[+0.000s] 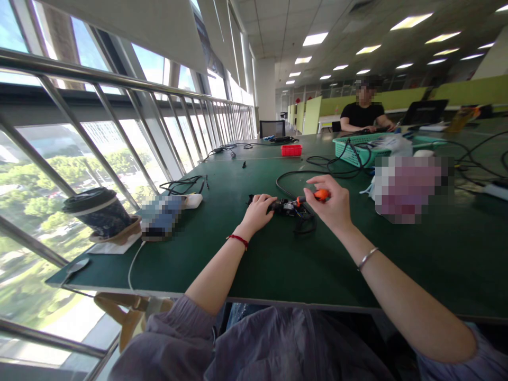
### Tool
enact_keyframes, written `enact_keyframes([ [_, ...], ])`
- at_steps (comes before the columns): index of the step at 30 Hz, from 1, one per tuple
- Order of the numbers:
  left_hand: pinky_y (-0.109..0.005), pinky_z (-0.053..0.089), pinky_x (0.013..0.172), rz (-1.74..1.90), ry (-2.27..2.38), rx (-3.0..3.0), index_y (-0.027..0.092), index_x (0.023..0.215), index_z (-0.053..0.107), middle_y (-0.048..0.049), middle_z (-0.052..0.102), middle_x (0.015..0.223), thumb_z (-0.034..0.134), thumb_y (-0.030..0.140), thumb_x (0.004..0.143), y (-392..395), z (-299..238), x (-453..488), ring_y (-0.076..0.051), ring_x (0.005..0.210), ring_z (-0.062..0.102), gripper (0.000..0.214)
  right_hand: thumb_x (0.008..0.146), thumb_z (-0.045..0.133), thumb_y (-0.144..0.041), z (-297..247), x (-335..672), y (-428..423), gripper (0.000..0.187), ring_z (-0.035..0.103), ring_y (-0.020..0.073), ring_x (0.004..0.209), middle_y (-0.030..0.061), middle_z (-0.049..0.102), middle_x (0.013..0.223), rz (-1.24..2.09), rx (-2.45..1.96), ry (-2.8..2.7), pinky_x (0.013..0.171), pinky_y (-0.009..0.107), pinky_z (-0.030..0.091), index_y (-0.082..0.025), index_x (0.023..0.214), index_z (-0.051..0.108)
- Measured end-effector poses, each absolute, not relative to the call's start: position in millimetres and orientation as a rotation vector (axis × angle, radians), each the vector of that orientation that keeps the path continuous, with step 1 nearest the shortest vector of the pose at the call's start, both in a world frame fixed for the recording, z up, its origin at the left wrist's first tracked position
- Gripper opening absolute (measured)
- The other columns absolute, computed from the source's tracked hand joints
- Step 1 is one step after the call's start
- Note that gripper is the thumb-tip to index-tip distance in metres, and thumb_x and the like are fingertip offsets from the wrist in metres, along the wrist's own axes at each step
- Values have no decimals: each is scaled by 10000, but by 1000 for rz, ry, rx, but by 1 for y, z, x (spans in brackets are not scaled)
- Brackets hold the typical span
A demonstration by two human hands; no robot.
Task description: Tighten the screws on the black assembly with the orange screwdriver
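On the green tabletop [222, 264] lies a small black device [288, 208] with its inner parts and wires exposed. My left hand [259, 211] is closed over the device's left end, pressing it against the table. In my right hand [331, 203] is a screwdriver [321, 195] with an orange and black handle, held near its end by thumb and fingers. The screwdriver lies nearly level and its shaft points left at the device, where the tip is too small to make out. A black cable [280, 182] curves behind the device.
A teal basket [353, 151] with cables and a plastic bag stands at the back right, beyond a blurred pink item [413, 188]. Farther back is a red tray [291, 151]. At left are a lidded cup [101, 211] and a phone [162, 217]. Another person [365, 114] sits across.
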State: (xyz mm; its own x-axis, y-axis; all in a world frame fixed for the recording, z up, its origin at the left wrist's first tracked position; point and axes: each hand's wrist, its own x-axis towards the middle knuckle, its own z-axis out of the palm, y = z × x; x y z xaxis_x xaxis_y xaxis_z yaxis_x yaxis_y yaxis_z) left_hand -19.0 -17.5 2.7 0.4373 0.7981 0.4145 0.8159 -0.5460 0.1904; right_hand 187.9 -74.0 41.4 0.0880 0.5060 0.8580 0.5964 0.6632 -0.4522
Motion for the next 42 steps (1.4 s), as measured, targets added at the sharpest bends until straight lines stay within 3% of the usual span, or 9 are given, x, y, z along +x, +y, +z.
enact_keyframes([
  [2,-406,427,1061,-719,-1482,-2632,208,1290,565,-75,567,1246,542,157,836,-18,3,-19,-256,1196,444,457,767,619,-354,42,188,-75,154,549,141,549,-31,553,609,-86,-968,-1550,583,278,466,-227,852,593],
  [5,-399,423,1065,-720,-1479,-2635,196,1296,561,-78,567,1251,545,153,835,-18,3,-19,-257,1194,444,463,761,615,-313,42,187,-76,208,521,127,525,-38,541,640,-77,-926,-1547,571,272,466,-224,947,583],
  [10,-397,420,1066,-726,-1469,-2634,192,1295,564,-75,570,1250,543,149,835,-17,2,-20,-258,1189,447,462,740,596,-238,43,185,-76,319,597,164,690,-3,590,769,-98,-816,-1544,688,304,508,-218,1056,554],
  [18,-400,413,1074,-721,-1483,-2636,183,1295,565,-83,570,1250,547,148,832,-19,4,-19,-260,1193,444,464,765,607,-319,42,187,-75,101,602,169,615,13,645,701,-100,-946,-1576,607,298,477,-219,779,605],
  [26,-395,414,1070,-716,-1484,-2639,182,1297,561,-78,569,1253,544,145,834,-18,4,-19,-253,1190,446,465,740,609,-248,42,186,-76,295,596,159,668,2,610,774,-112,-818,-1550,689,299,503,-209,1031,580],
  [30,-396,416,1068,-713,-1488,-2633,190,1295,562,-76,567,1255,544,150,836,-18,3,-19,-256,1194,442,461,757,612,-288,42,188,-75,152,547,141,551,-29,555,618,-95,-911,-1578,609,282,476,-214,889,613],
  [33,-403,418,1064,-717,-1483,-2631,196,1290,565,-76,567,1251,544,157,837,-17,2,-19,-258,1191,444,455,764,611,-306,42,188,-75,101,560,144,558,-15,580,623,-91,-937,-1596,594,280,465,-212,802,616],
  [38,-399,423,1058,-737,-1462,-2635,200,1290,564,-74,569,1248,539,149,837,-16,2,-20,-251,1180,450,456,737,608,-253,43,186,-77,273,581,153,644,-7,589,742,-102,-849,-1559,657,287,495,-213,1006,587],
  [42,-398,423,1059,-730,-1473,-2633,194,1288,566,-74,572,1248,545,149,836,-17,3,-19,-255,1183,449,455,741,611,-265,43,186,-76,272,578,153,635,-4,591,739,-113,-850,-1547,655,292,498,-210,1006,584],
])
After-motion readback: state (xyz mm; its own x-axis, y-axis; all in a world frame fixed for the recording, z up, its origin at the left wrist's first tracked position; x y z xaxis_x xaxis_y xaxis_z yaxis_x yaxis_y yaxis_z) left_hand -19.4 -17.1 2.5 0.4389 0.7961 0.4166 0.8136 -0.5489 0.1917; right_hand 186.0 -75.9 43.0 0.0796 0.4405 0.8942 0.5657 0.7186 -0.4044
